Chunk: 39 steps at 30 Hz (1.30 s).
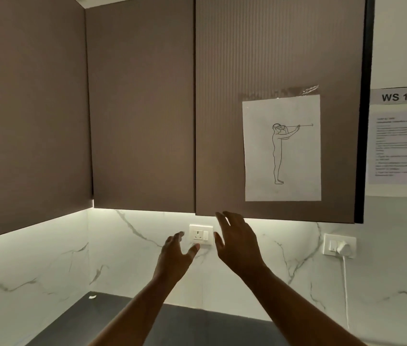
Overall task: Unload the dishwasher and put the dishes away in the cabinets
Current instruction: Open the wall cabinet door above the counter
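Brown upper cabinets fill the top of the head view, all doors shut. My right hand [237, 240] is raised with fingers spread, its fingertips just below the bottom edge of the right cabinet door [222, 121]. My left hand [176, 253] is lower and to the left, open and empty, in front of the marble backsplash. The middle cabinet door [142, 108] hangs above it. No dishes and no dishwasher are in view.
A paper with a line drawing of a standing figure [282, 148] is taped to the right door. A wall socket [201, 235] sits behind my hands; another socket with a white plug and cable [339, 245] is at right. Dark countertop [197, 325] lies below.
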Each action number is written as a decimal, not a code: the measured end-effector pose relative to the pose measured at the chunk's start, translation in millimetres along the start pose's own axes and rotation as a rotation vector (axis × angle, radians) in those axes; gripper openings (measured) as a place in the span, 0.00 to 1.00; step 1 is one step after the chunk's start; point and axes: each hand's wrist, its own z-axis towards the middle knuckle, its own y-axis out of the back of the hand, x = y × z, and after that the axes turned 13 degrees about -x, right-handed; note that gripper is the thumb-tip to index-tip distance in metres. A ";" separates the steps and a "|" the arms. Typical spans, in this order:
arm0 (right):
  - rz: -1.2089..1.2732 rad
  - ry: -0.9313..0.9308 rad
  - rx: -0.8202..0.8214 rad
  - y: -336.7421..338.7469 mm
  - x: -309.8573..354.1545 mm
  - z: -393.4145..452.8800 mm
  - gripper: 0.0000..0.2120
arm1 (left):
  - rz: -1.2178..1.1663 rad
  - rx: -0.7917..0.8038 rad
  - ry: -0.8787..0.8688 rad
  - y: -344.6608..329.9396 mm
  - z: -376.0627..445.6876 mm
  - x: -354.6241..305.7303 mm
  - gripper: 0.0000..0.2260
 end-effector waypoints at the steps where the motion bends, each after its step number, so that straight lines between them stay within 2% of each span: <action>1: -0.005 0.042 -0.020 -8.1 -3.4 9.3 0.25 | -0.068 0.009 0.090 -6.5 10.9 -4.5 0.29; 3: -0.017 0.116 -0.073 -24.4 -11.0 29.4 0.25 | -0.300 0.046 0.290 -20.7 32.6 -11.3 0.30; 6: -0.041 0.199 -0.170 -49.2 -21.6 49.2 0.24 | -0.808 0.179 0.506 -40.9 51.3 -15.8 0.32; 9: -0.038 0.201 -0.212 -71.8 -31.0 53.5 0.26 | -1.174 0.263 0.606 -55.3 64.8 -19.2 0.25; 13: -0.097 0.211 -0.199 -87.4 -29.3 47.1 0.32 | -1.386 0.362 0.635 -62.5 80.2 -21.0 0.24; 22: -0.147 0.122 -0.171 -73.1 0.0 36.8 0.37 | -1.408 0.468 0.714 -54.7 79.9 -11.3 0.19; 25: -0.108 0.088 -0.186 -66.9 10.4 25.8 0.34 | -1.345 0.441 0.612 -44.7 67.2 -11.0 0.23; 27: -0.088 0.055 -0.213 -61.9 18.8 18.8 0.32 | -1.288 0.354 0.470 -38.4 55.6 -11.0 0.24; 30: -0.057 -0.004 -0.269 -53.2 31.2 9.2 0.28 | -1.238 0.303 0.305 -33.7 37.2 -11.8 0.20; 36: 0.041 -0.152 -0.322 -38.1 53.6 -6.9 0.27 | -1.222 0.247 0.288 -24.4 12.2 -22.5 0.14; 39: 0.052 -0.171 -0.331 -27.6 56.0 -15.5 0.27 | -1.201 0.231 0.259 -17.8 -2.2 -26.6 0.16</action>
